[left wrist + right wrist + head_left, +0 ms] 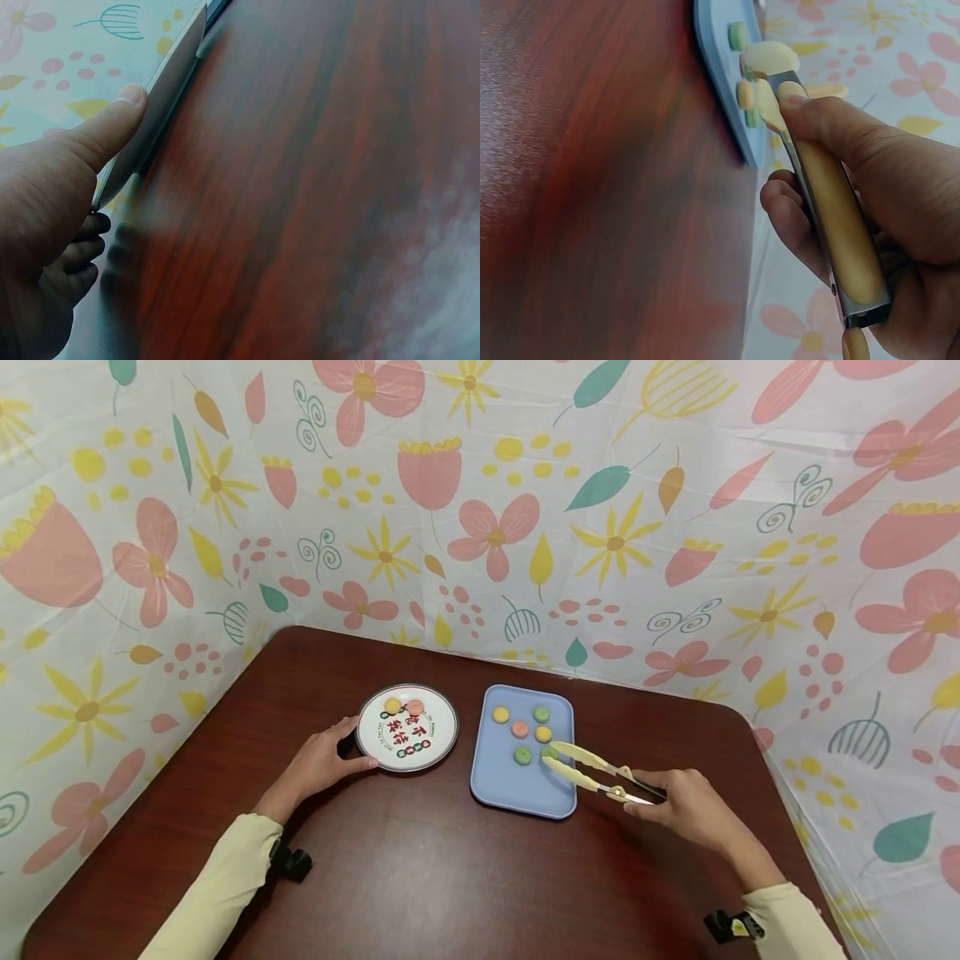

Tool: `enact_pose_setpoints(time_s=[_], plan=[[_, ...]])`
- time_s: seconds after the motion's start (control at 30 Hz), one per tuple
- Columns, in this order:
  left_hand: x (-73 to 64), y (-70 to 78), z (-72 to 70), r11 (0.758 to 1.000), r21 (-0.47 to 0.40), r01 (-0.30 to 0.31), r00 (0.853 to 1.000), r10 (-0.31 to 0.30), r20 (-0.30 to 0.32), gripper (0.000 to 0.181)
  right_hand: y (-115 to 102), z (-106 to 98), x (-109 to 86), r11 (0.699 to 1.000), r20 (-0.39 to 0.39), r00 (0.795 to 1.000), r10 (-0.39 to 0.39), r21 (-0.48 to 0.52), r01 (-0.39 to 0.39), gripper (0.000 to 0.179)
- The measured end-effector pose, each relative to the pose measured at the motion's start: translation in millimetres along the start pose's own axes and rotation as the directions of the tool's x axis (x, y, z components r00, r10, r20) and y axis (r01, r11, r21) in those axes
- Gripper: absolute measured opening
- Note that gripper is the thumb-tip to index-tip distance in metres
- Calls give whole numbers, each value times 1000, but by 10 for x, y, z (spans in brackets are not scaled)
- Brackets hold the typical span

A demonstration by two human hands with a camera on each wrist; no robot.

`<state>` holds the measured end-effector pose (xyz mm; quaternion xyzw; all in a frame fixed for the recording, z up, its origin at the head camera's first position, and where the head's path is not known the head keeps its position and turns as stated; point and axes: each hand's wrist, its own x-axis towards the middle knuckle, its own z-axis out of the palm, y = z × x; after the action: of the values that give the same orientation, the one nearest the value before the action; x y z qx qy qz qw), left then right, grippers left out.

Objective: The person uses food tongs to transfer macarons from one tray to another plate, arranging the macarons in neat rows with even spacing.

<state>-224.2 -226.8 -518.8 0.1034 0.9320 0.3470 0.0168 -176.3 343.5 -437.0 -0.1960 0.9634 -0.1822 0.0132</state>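
Note:
My left hand (318,764) holds the rim of a white plate (444,737) with red lettering, thumb on top and the other fingers underneath. A yellow round cookie (393,705) and a pink one (415,707) lie on that plate. In my right hand (693,810) is a pair of cream-tipped metal tongs (577,777), reaching over the blue tray (495,787). The tong tips stand apart around a green cookie (551,750) near the tray's right side. Around it lie green cookies (522,756), yellow cookies (543,734) and a pink cookie (520,728).
The plate and tray stand side by side on a dark brown wooden table (375,868). A white cloth with printed flowers (465,585) hangs behind and along both sides. Black wrist cameras (291,862) are strapped at both sleeves.

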Motion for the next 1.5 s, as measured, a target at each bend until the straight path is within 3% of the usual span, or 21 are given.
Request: enact_pose_setpoints(time_s=[0.57, 0.87, 1.3, 1.5], plan=[[-5, 16, 4, 1000, -11, 9, 1000, -9, 9, 106, -219, -303, 360, 998, -11, 998, -68, -15, 68, 52], [4, -3, 10, 1000, -16, 17, 1000, -17, 3, 107, -375, -275, 609, 997, 4, 997, -74, 37, 74, 59], [10, -12, 21, 1000, -7, 19, 1000, -19, 2, 111, -756, -198, 1118, 981, -8, 983, -181, 65, 181, 59], [11, -4, 11, 1000, -1, 22, 1000, -22, 5, 109, -926, -106, 1331, 977, 28, 980, -196, 97, 192, 63]])
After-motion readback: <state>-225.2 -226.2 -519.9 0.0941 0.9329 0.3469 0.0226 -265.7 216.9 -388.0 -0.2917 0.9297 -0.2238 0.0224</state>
